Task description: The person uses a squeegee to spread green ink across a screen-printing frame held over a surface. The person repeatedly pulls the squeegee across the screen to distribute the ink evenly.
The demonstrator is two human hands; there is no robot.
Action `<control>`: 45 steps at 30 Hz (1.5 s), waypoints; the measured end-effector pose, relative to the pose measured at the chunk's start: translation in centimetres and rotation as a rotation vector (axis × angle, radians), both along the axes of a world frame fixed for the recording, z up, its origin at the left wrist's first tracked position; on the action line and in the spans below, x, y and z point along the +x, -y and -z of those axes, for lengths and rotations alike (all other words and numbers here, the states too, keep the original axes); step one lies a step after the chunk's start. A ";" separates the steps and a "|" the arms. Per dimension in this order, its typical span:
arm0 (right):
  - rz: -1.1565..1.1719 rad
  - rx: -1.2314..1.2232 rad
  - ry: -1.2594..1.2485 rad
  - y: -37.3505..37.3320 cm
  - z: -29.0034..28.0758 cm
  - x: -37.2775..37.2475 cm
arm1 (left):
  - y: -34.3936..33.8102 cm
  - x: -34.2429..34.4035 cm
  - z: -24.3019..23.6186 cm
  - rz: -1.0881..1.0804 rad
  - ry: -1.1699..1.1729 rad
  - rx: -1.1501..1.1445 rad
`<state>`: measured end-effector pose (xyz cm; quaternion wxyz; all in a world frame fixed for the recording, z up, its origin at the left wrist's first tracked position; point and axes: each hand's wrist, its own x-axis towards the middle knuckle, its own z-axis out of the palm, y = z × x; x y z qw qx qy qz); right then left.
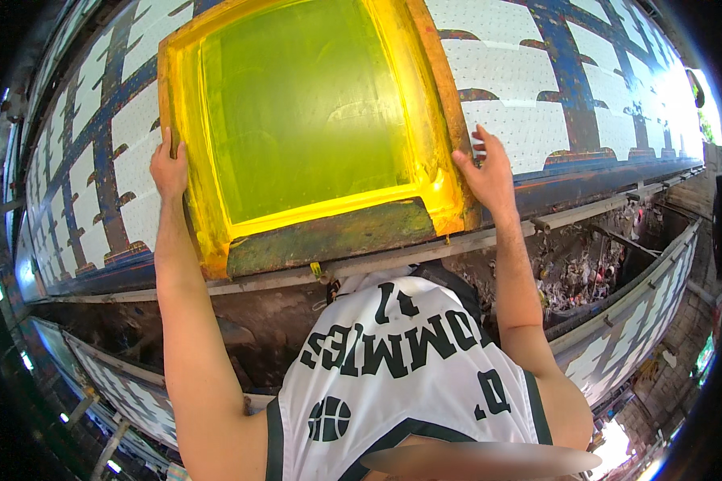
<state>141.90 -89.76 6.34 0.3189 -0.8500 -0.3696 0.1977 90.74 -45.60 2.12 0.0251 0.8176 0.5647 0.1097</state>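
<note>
A large screen frame [305, 112], with a yellow-green mesh, yellow-smeared borders and worn wooden edges, lies on a long table in front of me. Along its near edge runs a dark, stained band [321, 228]. My left hand [169, 167] grips the frame's left side, fingers at the edge. At the opposite side my right hand [485, 168] is open, its fingers apart and curved, its thumb at or very close to the wooden edge; whether it touches is hard to tell. White dotted pieces [497, 64] lie in rows on the table on both sides of the frame.
A metal rail [541, 223] follows the table's near edge. Below is a dark trough [217, 329] with scraps and debris [569, 297] at its right. Another long table with white pieces [112, 369] runs behind me, along the lower part of the view.
</note>
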 end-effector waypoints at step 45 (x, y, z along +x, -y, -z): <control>-0.028 0.118 0.042 4.7 -4.2 15.2 | 4.4 14.7 -2.9 -0.048 0.364 -0.099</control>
